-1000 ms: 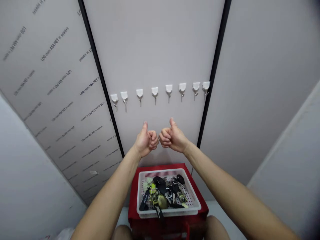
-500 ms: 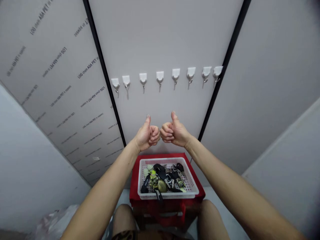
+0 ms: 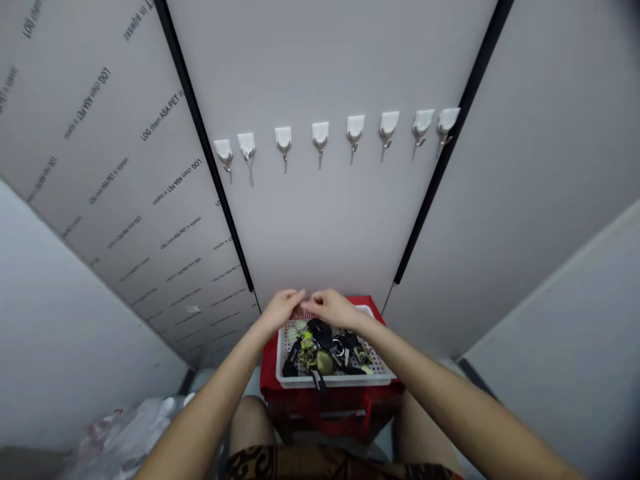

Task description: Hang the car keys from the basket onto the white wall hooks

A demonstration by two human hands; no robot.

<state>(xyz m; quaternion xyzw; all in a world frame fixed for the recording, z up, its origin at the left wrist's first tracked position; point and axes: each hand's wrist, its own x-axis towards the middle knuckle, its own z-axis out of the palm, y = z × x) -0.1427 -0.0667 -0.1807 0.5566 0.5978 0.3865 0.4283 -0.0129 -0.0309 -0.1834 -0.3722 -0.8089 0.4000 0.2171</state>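
A white plastic basket (image 3: 384, 377) stands on a red stool (image 3: 327, 405) in front of my knees. It holds a heap of keys and key fobs (image 3: 324, 353), black, yellow-green and brass. My left hand (image 3: 280, 310) and my right hand (image 3: 333, 308) hover side by side over the basket's far edge, fingertips almost meeting. The fingers of both look stretched out and slightly blurred, with nothing in them. On the grey wall panel above runs a row of several white adhesive hooks (image 3: 320, 135), all bare.
Two black vertical strips (image 3: 205, 143) (image 3: 445, 173) frame the panel with the hooks. The left panel carries printed protective film. A crumpled clear plastic bag (image 3: 120, 433) lies on the floor at lower left. Pale walls close in on both sides.
Both hands have dropped from thumbs-up fists in front of the wall to just above the basket, and their fingers have unfolded. The view has tilted down a little.
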